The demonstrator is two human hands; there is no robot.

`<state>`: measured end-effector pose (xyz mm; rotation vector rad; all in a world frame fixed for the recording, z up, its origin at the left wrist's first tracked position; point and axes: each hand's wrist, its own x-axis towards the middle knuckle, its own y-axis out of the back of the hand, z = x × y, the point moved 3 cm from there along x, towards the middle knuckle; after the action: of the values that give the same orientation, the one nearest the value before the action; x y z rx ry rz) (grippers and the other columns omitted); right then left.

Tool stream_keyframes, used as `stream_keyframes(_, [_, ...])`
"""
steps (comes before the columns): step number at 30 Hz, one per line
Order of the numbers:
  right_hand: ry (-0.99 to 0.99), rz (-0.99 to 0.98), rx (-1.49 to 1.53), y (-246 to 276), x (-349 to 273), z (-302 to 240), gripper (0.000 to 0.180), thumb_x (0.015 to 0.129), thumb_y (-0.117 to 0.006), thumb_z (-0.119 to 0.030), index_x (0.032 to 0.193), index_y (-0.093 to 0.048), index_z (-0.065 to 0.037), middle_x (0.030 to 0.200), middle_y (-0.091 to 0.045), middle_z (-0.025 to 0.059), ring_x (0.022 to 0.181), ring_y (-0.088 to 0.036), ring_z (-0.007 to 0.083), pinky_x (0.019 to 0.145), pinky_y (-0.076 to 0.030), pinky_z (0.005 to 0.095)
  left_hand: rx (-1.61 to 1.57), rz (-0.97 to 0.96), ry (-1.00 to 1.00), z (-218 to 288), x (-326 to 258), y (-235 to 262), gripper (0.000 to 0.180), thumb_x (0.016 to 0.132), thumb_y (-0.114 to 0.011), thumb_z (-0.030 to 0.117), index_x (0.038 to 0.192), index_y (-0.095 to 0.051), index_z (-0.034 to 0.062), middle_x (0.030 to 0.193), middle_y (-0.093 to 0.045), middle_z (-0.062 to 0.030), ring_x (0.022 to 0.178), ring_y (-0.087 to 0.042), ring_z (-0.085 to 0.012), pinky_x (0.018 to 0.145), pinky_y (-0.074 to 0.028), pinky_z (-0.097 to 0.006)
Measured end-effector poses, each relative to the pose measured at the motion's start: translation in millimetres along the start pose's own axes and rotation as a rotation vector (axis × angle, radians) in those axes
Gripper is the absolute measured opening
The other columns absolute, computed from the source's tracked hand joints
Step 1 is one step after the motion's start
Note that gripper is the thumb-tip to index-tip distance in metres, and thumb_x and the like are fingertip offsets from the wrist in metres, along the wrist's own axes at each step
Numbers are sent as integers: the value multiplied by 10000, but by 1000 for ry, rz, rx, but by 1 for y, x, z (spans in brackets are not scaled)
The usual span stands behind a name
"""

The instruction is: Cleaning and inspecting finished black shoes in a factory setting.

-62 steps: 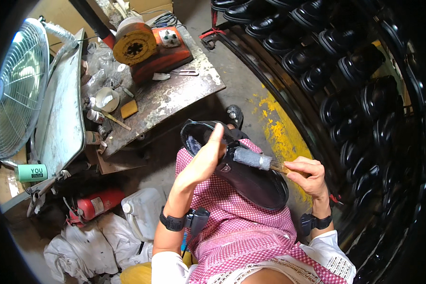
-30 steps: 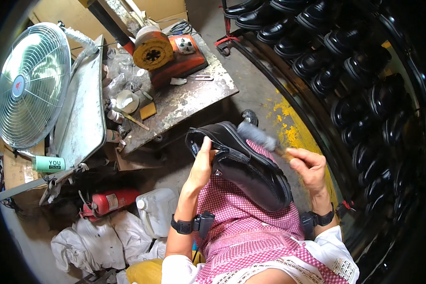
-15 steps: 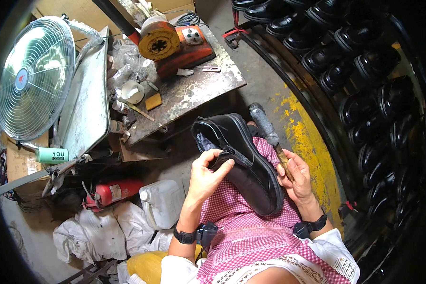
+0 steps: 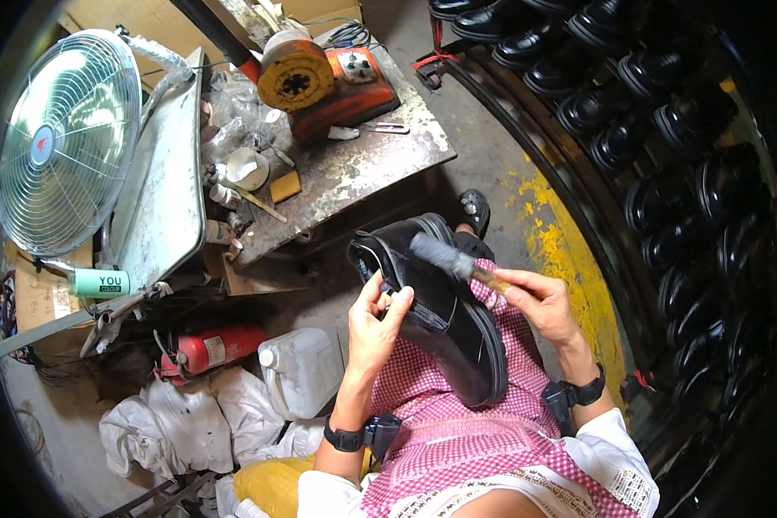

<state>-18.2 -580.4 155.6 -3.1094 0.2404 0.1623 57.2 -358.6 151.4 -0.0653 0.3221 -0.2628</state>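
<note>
A black leather shoe (image 4: 470,354) lies tilted across my lap, its toe toward me and its opening at the upper left. My left hand (image 4: 373,332) is closed on the edge of that opening, thumb and fingers pinching the leather. In my right hand (image 4: 542,309) is a tool with a thick grey head and a brown handle (image 4: 445,256); its exact kind is unclear. The grey head, slightly blurred, is over the shoe's upper near the opening. Whether it touches the leather I cannot tell. Beneath the shoe is a pink checked apron (image 4: 440,440).
Ahead stands a worn table (image 4: 363,164) with an orange machine (image 4: 345,99), a white cup (image 4: 247,168) and a yellow block (image 4: 286,187). A fan (image 4: 69,142) is at the left. A rack of black shoes (image 4: 656,138) runs along the right. A white jerrycan (image 4: 306,371) and fire extinguisher (image 4: 211,352) sit low left.
My right hand has raised and swung the tool leftward, from beside the shoe to over its upper. The shoe has shifted slightly toward me, and my left hand still pinches its opening.
</note>
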Motion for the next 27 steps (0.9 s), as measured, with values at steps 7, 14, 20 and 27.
stream_keyframes(7, [241,-88,-272,-10,48,-4,258,787,-609,-58,1041,-616,-11,668,-589,64,565,-534,110,520,-418,230,-59,-174,78,3,0,-1,279,840,-525,25,1116,-509,-8,917,-594,-10,759,-552,-58,689,-458,-192])
stream_keyframes(14, [166,-195,-168,-8,52,0,256,775,-624,-39,1030,-626,-8,764,-638,75,652,-571,103,581,-448,222,-103,-200,149,1,0,5,305,826,-482,8,1131,-491,-1,980,-575,-20,840,-536,-79,754,-441,-221])
stream_keyframes(20, [133,-272,-193,-1,54,4,253,771,-630,-36,1023,-631,-11,810,-639,81,695,-576,114,627,-452,219,-192,-236,124,-3,7,18,310,811,-442,58,1104,-514,-12,1017,-561,-29,937,-495,-98,846,-378,-231])
stream_keyframes(27, [208,-351,-147,-11,55,-6,244,751,-646,-31,994,-644,-12,697,-596,58,600,-521,103,539,-403,246,-194,-235,106,-12,2,18,340,827,-464,89,1146,-495,-26,1026,-537,-13,956,-468,-93,859,-357,-221])
